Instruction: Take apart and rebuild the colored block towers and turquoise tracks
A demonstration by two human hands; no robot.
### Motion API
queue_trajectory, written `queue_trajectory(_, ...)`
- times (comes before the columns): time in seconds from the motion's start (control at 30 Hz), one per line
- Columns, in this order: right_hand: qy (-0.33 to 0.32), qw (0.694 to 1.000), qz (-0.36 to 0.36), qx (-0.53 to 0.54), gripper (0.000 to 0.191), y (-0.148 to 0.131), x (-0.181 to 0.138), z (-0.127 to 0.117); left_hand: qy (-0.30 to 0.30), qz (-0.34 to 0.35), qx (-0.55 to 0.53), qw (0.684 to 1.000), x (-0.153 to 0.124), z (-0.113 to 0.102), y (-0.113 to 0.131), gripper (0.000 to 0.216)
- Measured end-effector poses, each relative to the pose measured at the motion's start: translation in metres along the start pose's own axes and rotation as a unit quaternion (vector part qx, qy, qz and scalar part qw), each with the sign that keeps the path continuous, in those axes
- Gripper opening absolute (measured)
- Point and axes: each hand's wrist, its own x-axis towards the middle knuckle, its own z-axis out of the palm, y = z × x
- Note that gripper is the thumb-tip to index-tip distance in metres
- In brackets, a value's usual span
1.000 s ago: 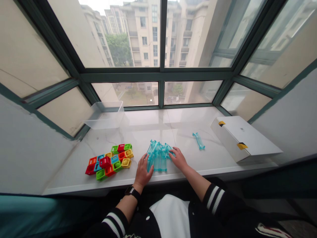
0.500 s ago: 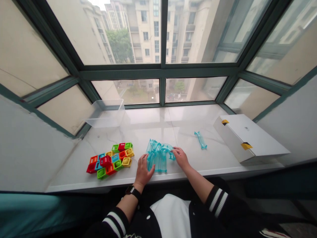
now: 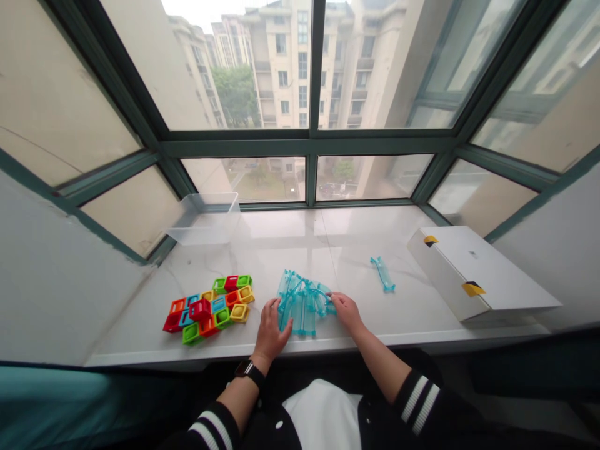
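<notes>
Several clear blue toy track pieces (image 3: 302, 315) lie side by side and partly overlapped near the sill's front edge. My left hand (image 3: 273, 331) is at their left side, thumb spread from the fingers, its fingertips against the outer piece. On the right, my right hand (image 3: 345, 310) pinches the end of a curved clear blue track piece (image 3: 321, 299) that lies over the others. Its fingertips partly hide that end. Another clear blue track piece (image 3: 383, 275) lies alone farther right.
Colourful hollow toy blocks (image 3: 210, 310) are clustered on the left of the white sill (image 3: 323, 237). Behind them stands a clear plastic bin (image 3: 206, 234). A white box (image 3: 487, 269) with yellow-black corner tabs sits at the right. Framed windows close off the back.
The curved track piece has turned slightly in my right hand, its held end a little lower and farther right. My left hand stays at the pieces' left side. The view has shifted slightly.
</notes>
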Motion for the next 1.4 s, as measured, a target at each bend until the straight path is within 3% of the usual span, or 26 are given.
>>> queue_trajectory(0.5, 0.033, 0.996, -0.08, -0.031, 0.041, 0.003, -0.007, -0.008, 0.041, -0.023, -0.043, 0.998, -0.001, 0.009, -0.01, 0.026)
queue_trajectory(0.83, 0.076, 0.995, -0.068, -0.021, 0.044, 0.004, -0.002, -0.014, 0.052, -0.027, -0.04, 0.997, -0.003, 0.009, -0.009, 0.033)
queue_trajectory(1.23, 0.017, 0.995, -0.095, -0.021, 0.04, -0.02, -0.007, -0.01, 0.015, -0.018, -0.015, 1.0, -0.001, 0.001, -0.002, 0.033)
queue_trajectory(1.4, 0.01, 1.0, -0.023, 0.0, 0.041, -0.025, -0.005, -0.01, 0.025, -0.019, -0.021, 0.999, -0.001, -0.004, -0.001, 0.037)
